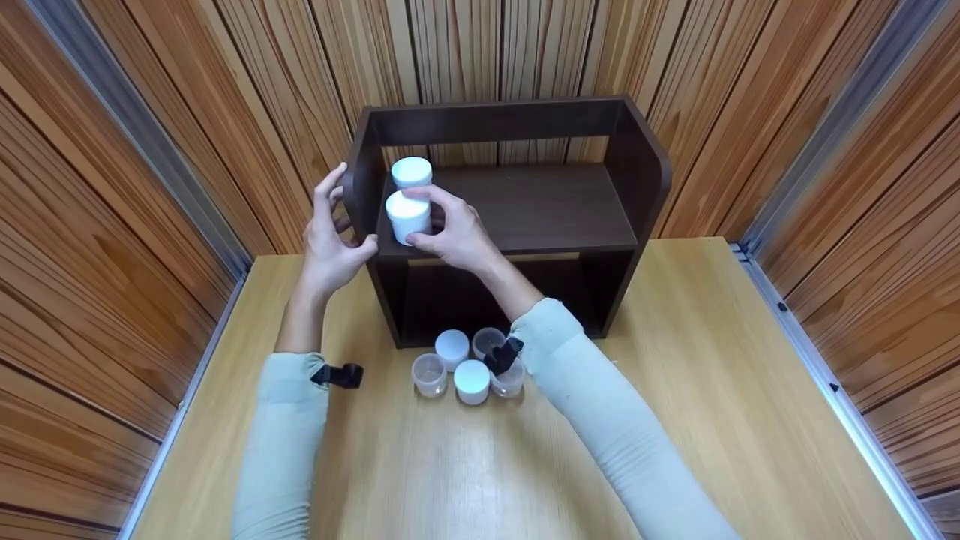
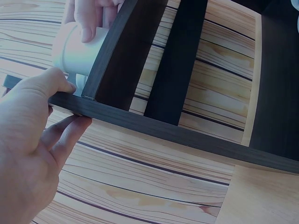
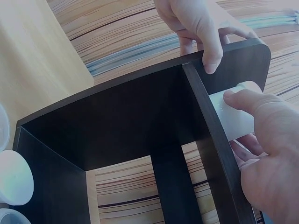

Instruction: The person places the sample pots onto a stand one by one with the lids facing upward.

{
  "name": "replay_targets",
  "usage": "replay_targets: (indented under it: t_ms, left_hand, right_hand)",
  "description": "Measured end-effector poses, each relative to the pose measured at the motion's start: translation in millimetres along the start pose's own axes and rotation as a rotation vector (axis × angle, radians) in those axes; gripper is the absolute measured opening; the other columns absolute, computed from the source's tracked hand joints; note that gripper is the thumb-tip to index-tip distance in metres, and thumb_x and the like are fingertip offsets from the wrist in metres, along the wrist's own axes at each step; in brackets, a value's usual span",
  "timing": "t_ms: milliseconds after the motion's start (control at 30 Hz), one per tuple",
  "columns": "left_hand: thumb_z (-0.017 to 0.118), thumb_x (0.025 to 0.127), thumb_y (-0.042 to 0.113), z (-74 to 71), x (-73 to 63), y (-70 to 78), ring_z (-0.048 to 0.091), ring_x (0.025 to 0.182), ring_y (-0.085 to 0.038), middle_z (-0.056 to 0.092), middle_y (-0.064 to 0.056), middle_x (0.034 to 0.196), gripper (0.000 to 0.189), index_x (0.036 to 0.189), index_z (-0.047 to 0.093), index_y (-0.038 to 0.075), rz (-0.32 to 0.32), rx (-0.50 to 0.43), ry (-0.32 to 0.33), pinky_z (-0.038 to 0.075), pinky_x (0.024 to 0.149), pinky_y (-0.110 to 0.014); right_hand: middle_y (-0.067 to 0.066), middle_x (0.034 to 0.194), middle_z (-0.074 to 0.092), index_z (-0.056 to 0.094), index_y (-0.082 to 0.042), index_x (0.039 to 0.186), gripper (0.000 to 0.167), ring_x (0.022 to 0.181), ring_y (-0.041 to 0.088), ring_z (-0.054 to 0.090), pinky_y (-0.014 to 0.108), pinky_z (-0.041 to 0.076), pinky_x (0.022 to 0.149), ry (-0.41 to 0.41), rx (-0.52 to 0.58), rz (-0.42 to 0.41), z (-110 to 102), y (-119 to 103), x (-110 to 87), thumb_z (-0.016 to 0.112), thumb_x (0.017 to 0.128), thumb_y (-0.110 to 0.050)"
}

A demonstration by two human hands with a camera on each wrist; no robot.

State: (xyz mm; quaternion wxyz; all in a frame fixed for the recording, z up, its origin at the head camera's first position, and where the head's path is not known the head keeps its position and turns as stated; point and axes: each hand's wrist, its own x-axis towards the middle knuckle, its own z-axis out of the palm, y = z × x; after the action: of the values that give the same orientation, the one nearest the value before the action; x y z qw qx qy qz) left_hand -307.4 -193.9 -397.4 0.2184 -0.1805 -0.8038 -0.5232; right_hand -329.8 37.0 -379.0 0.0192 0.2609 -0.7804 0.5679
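Note:
A white-lidded jar (image 1: 409,219) stands at the left front of the dark brown shelf's upper board (image 1: 540,210). My right hand (image 1: 459,234) grips this jar, thumb on its near side and fingers at the lid and far side. Right behind it is a second white-lidded jar (image 1: 412,172). My left hand (image 1: 330,247) holds the shelf's left side panel (image 1: 363,187), thumb at the inner side and fingers outside. In the left wrist view, the thumb and fingers (image 2: 70,135) straddle the panel's edge. The right wrist view has the gripped jar (image 3: 232,114) resting against the board.
On the table (image 1: 420,465) before the shelf stand two white-topped jars, a nearer one (image 1: 472,382) and a farther one (image 1: 451,348). Clear open cups surround them: one at left (image 1: 429,375), one behind (image 1: 487,341), one at right (image 1: 508,381). Wood-panelled walls (image 1: 105,300) enclose the table.

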Motion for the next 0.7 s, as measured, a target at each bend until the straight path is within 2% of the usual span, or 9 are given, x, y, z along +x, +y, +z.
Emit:
replay_targets:
  t_ms: [467,700]
  left_hand:
    - [0.075,0.093,-0.008,1.5,0.1,-0.4,0.054,0.155,-0.034,0.052,-0.019,0.168,0.097,0.173,0.029,0.018,0.005,0.008,-0.005,0.051,0.128,-0.065]
    - [0.075,0.093,-0.008,1.2,0.4,1.0,0.057,0.153,-0.036,0.052,-0.02,0.166,0.097,0.173,0.029,0.02,-0.003,0.015,-0.001,0.052,0.128,-0.064]
  right_hand:
    - [0.021,0.163,0.059,0.06,-0.003,0.158,0.067,0.154,0.038,0.06,0.046,0.056,0.127,-0.005,-0.001,-0.034,-11.2,2.0,-14.3,0.084,0.096,0.004]
    - [0.018,0.165,0.059,0.06,-0.006,0.158,0.068,0.155,0.036,0.06,0.049,0.055,0.129,-0.014,-0.002,-0.027,-17.6,1.9,-25.8,0.086,0.095,0.001]
